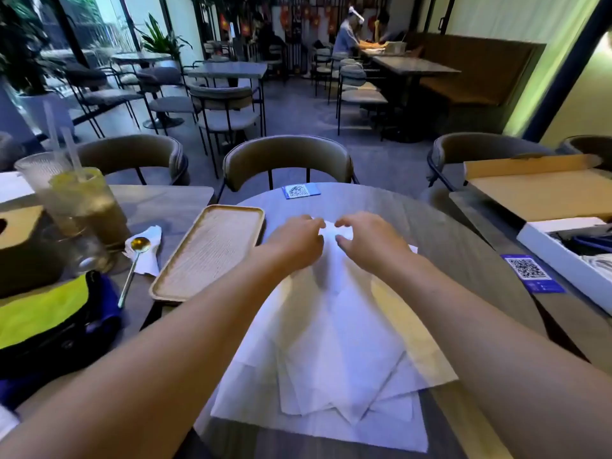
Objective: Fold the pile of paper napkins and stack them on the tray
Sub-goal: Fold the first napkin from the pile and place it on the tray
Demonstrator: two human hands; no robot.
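Note:
A loose pile of white paper napkins point(331, 352) lies spread on the round grey table point(447, 233) in front of me. My left hand point(294, 241) and my right hand point(371, 241) reach over the pile's far end, fingers curled and pinching the far corner of the top napkin point(331, 228) between them. The wooden tray point(212, 253) lies just left of the pile, with nothing on it.
Left of the tray lie a gold spoon point(137, 256) on a crumpled napkin, two drinks with straws point(86, 207) and a yellow-black bag point(49, 323). QR cards point(299, 191) point(530, 271) lie on the table. Open boxes point(543, 193) stand right. Chairs point(288, 160) ring the far side.

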